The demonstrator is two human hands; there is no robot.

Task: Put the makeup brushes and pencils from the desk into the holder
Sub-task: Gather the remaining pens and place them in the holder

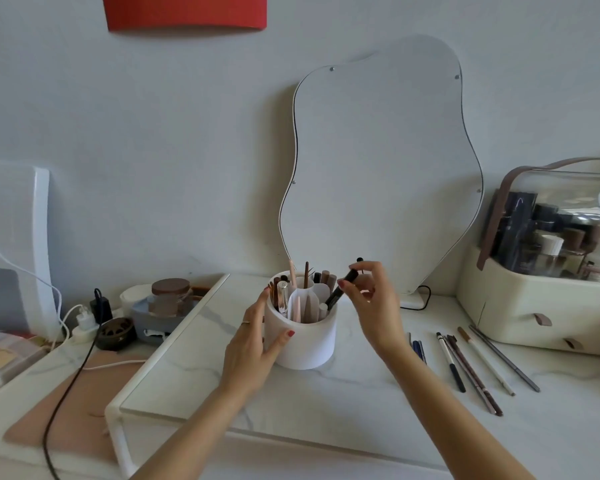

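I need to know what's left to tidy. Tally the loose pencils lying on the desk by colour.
Blue pencils: 2, partly hidden
White pencil with dark ends: 1
Dark brown pencils: 2, lying close together
Pale pencil with brown tip: 1
Grey pencil: 1
Total: 7

Bare forearms, red-painted nails, thin ring on left hand (253,336).
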